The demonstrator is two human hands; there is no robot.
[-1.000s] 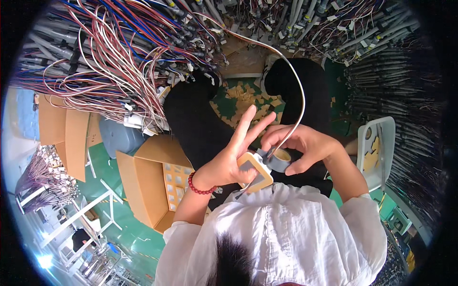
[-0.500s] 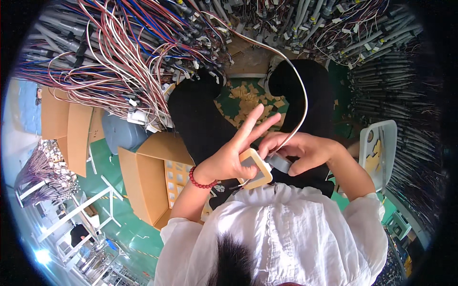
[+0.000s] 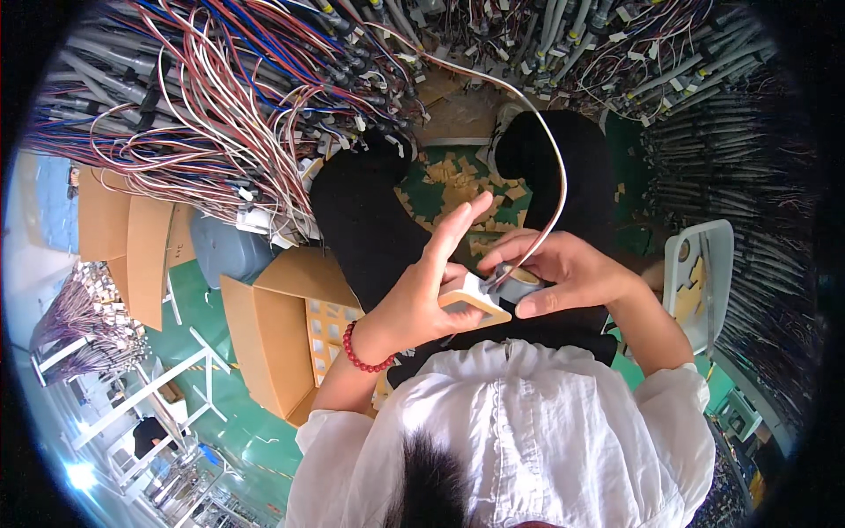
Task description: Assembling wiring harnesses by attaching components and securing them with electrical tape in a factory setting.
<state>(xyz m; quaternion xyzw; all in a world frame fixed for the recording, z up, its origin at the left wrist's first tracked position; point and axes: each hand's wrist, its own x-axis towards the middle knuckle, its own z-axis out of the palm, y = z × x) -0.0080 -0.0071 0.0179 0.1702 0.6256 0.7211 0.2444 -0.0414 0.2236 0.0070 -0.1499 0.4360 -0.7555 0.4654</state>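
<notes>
My left hand (image 3: 407,301) grips a small square white housing (image 3: 466,286) with a pale yellow rim, thumb on its face and two fingers raised away from it. In my right hand (image 3: 585,280) is a roll of grey tape (image 3: 518,289), its tan core facing up, held close beside the housing. A white and dark red wire (image 3: 562,167) meets the housing between my hands and arcs up to the wire bundles at the far side. Both hands are above my lap. Where the tape end lies I cannot make out.
Bundles of red, white and blue wires (image 3: 238,114) hang at the far left, grey cables (image 3: 722,185) at the right. An open cardboard box (image 3: 264,343) with square pieces stands at my left. A translucent bin (image 3: 723,264) is at right; yellowish scraps (image 3: 458,180) litter the green floor.
The housing has tilted, so its face shows less and its white side more. The tape roll has turned to show its core. My left hand's raised fingers have drawn closer together.
</notes>
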